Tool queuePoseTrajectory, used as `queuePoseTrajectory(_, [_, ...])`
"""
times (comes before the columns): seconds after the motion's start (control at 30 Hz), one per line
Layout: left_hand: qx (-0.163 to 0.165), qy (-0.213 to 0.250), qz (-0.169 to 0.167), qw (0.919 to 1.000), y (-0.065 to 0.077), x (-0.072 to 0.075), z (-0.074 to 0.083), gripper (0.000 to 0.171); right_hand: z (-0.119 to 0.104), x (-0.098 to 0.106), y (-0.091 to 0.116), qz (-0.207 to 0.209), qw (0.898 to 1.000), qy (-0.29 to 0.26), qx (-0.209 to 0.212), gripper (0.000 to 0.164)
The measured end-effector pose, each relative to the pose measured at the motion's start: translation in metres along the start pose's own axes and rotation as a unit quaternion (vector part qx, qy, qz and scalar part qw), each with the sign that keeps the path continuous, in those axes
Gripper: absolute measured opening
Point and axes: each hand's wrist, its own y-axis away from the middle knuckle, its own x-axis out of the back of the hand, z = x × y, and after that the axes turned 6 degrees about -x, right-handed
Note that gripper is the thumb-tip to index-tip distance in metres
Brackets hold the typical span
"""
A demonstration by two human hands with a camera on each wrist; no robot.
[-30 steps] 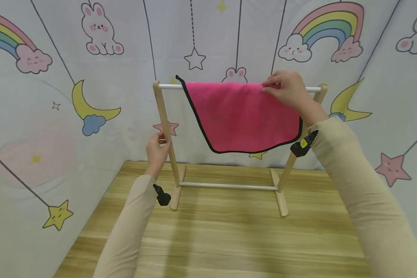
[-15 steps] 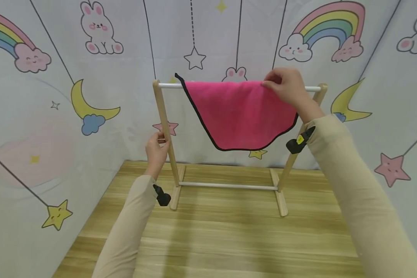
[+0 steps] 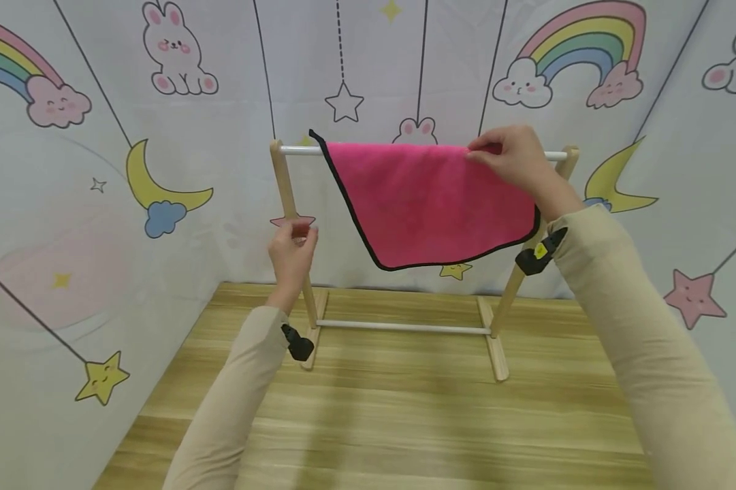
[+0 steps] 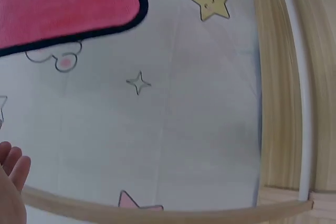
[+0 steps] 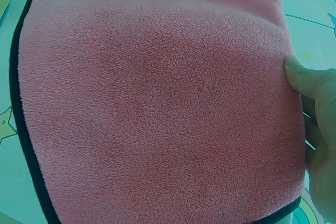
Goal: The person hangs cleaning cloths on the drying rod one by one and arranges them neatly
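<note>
In the head view, pinches the pink cloth between thumb and fingers of the right hand, at the fold along the white top bar. As for the cloth, hangs draped over that bar, with a thin tip poking up at the left end and bare bar beyond; passes behind the right hand toward the other end. Compared with half a second ago, comes slightly inward with the left hand, away from a grip on the wooden upright; holds nothing visible there, with thumb and fingertips apart in a loose curl. Also drops the cloth's lower right corner a little and spreads it farther right. Likely leaves the upright unsteadied and the cloth's adjustment to the right hand alone.

In the left wrist view, shows only part of the left hand at the lower left, with relaxed fingers near the upright. Includes a rounded cloth corner with dark edging, well apart from those fingers.

In the right wrist view, clamps the cloth's folded side under the thumb. Cannot tell the exact reach of the fingers behind. Looks mostly smooth across the fleecy face, with a soft ridge near the top.
</note>
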Motion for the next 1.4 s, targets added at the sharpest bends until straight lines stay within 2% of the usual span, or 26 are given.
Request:
queuePoseTrajectory(0.1, [0.013, 0.067, -0.055, 0.9962, -0.001, -0.012, 0.017, 0.024, 0.001, -0.001, 0.001, 0.001, 1.000, -0.001, 0.005, 0.028])
queuePoseTrajectory(0.2, [0.050, 0.124, -0.108, 0.9851, 0.000, -0.022, 0.030, 0.034, 0.001, -0.003, 0.003, 0.002, 1.000, -0.004, 0.012, 0.028])
queuePoseTrajectory(0.37, [0.089, 0.181, -0.139, 0.9696, 0.002, -0.033, 0.037, 0.039, 0.002, -0.006, 0.003, 0.003, 1.000, -0.006, 0.016, 0.029])
queuePoseTrajectory(0.6, [0.126, 0.194, -0.184, 0.9554, 0.006, -0.039, 0.035, 0.034, 0.002, -0.007, 0.001, 0.019, 0.999, -0.001, 0.038, 0.026])
queuePoseTrajectory(0.7, [0.136, 0.181, -0.192, 0.9549, 0.009, -0.040, 0.037, 0.026, 0.003, -0.008, 0.001, 0.023, 0.999, 0.002, 0.043, 0.026])
queuePoseTrajectory(0.83, [0.128, 0.163, -0.169, 0.9635, 0.010, -0.039, 0.040, 0.019, 0.006, -0.008, 0.001, 0.029, 0.998, 0.011, 0.048, 0.026])
queuePoseTrajectory(0.93, [0.125, 0.179, -0.136, 0.9663, 0.005, -0.033, 0.047, 0.018, 0.007, -0.009, 0.001, 0.051, 0.997, 0.015, 0.061, 0.025])
queuePoseTrajectory(1.07, [0.112, 0.203, -0.079, 0.9695, -0.008, -0.024, 0.055, 0.019, 0.007, -0.011, 0.001, 0.086, 0.994, 0.007, 0.062, 0.024])
queuePoseTrajectory(1.2, [0.087, 0.200, -0.024, 0.9756, -0.023, -0.015, 0.061, 0.022, 0.008, -0.012, 0.001, 0.096, 0.994, 0.000, 0.056, 0.025])
queuePoseTrajectory(1.27, [0.079, 0.204, -0.010, 0.9758, -0.030, -0.011, 0.066, 0.024, 0.009, -0.012, 0.001, 0.093, 0.994, 0.005, 0.058, 0.027])
queuePoseTrajectory(1.4, [0.077, 0.218, -0.003, 0.9728, -0.040, -0.004, 0.076, 0.025, 0.012, -0.010, 0.003, 0.086, 0.994, 0.024, 0.056, 0.035])
